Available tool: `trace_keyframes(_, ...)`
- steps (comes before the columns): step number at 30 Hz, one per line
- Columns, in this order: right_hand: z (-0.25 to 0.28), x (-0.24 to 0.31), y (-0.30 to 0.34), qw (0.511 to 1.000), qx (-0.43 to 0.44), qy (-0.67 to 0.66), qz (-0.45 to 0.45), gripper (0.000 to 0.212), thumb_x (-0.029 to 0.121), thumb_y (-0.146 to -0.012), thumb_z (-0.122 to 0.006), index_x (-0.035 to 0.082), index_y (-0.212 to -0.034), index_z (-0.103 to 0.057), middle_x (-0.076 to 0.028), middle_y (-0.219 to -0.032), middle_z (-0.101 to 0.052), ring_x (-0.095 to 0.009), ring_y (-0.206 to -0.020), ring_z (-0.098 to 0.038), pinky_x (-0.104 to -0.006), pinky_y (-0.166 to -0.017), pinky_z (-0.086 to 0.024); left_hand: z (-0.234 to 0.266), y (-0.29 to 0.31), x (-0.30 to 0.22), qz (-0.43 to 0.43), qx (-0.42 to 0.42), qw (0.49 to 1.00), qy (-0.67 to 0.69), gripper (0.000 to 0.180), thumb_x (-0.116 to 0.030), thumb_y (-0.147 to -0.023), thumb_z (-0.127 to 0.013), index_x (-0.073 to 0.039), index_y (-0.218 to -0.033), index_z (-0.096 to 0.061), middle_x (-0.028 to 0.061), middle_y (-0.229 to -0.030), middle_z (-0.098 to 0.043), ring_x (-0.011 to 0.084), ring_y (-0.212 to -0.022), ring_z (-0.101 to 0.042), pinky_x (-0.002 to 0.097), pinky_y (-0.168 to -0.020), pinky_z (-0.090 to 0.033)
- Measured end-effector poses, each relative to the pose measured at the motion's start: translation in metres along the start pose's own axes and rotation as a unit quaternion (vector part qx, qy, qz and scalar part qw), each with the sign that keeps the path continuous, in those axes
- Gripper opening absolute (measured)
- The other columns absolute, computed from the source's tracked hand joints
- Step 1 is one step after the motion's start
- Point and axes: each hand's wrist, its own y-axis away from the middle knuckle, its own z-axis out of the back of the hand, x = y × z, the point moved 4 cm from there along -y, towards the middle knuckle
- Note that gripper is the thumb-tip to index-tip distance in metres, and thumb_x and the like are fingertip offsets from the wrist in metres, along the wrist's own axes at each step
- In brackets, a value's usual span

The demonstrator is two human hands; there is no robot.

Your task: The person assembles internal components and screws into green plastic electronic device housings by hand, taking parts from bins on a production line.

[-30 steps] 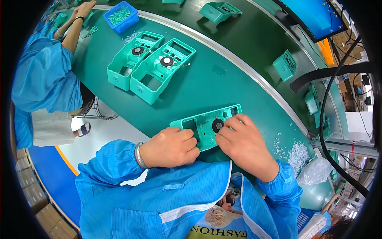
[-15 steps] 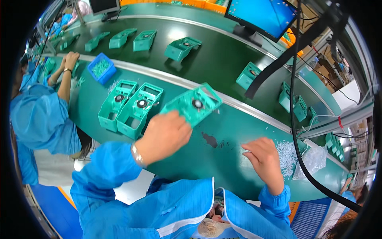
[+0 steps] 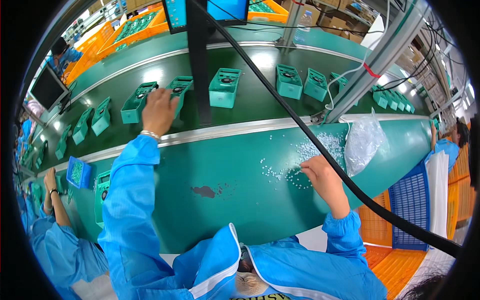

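I'm looking down on a green bench top. Small white bits lie scattered on its right, just beside a clear plastic bag. A dark patch marks the middle. On the left I make out a blue bin and a partly covered green housing; beyond these, the view is too cramped for me to be sure. Along the dark belt sit more teal housings in a row.
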Motion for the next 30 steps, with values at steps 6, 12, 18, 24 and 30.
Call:
trace_keyframes(6, -0.029, 0.01, -0.021, 0.996, -0.016, -0.061, 0.064, 0.007, 0.008, -0.08, -0.077, 0.006, -0.084, -0.071, -0.008, -0.083, -0.067, -0.031, -0.083, -0.064, -0.0437, -0.076, -0.05, 0.009, 0.015, 0.096, 0.109, -0.008, 0.989, -0.096, 0.039, -0.03, -0.097, -0.063, -0.009, -0.13, -0.064, 0.0134, -0.126, -0.065, 0.0368, -0.118, -0.059, 0.0478, -0.099, -0.052)
trace_keyframes(12, -0.047, 0.025, -0.035, 0.994, 0.031, -0.061, 0.089, 0.01, 0.007, -0.079, -0.078, 0.006, -0.086, -0.071, -0.008, -0.085, -0.067, -0.031, -0.083, -0.063, -0.0415, -0.076, -0.049, 0.009, 0.031, 0.112, 0.125, 0.134, 0.974, -0.13, 0.029, -0.035, -0.095, -0.065, -0.01, -0.109, -0.071, 0.0086, -0.102, -0.071, 0.0329, -0.106, -0.063, 0.0488, -0.084, -0.055)
trace_keyframes(18, -0.055, 0.028, -0.033, 0.993, 0.049, -0.014, 0.104, 0.01, 0.007, -0.077, -0.078, 0.007, -0.083, -0.07, -0.007, -0.084, -0.064, -0.03, -0.082, -0.062, -0.0411, -0.074, -0.047, 0.013, 0.035, 0.111, 0.087, 0.129, 0.979, -0.131, 0.025, -0.033, -0.092, -0.068, -0.008, -0.088, -0.07, 0.0085, -0.095, -0.07, 0.0334, -0.102, -0.064, 0.0494, -0.081, -0.055)
trace_keyframes(24, -0.055, 0.044, -0.035, 0.989, 0.041, 0.023, 0.143, 0.008, 0.004, -0.076, -0.074, 0.007, -0.082, -0.07, -0.006, -0.082, -0.064, -0.027, -0.083, -0.062, -0.0394, -0.077, -0.046, 0.068, 0.05, 0.118, 0.087, 0.102, 0.984, -0.117, 0.022, -0.029, -0.093, -0.068, -0.008, -0.087, -0.069, 0.0095, -0.09, -0.067, 0.035, -0.095, -0.063, 0.0494, -0.077, -0.053)
trace_keyframes(30, -0.042, 0.051, -0.035, 0.99, -0.025, -0.006, 0.136, 0.008, 0.008, -0.073, -0.077, 0.009, -0.079, -0.073, -0.006, -0.085, -0.062, -0.027, -0.088, -0.06, -0.0418, -0.084, -0.044, 0.181, 0.101, 0.015, 0.01, 0.058, 0.998, -0.011, 0.021, -0.023, -0.085, -0.074, -0.006, -0.084, -0.063, 0.015, -0.084, -0.061, 0.0384, -0.084, -0.06, 0.0494, -0.068, -0.05)
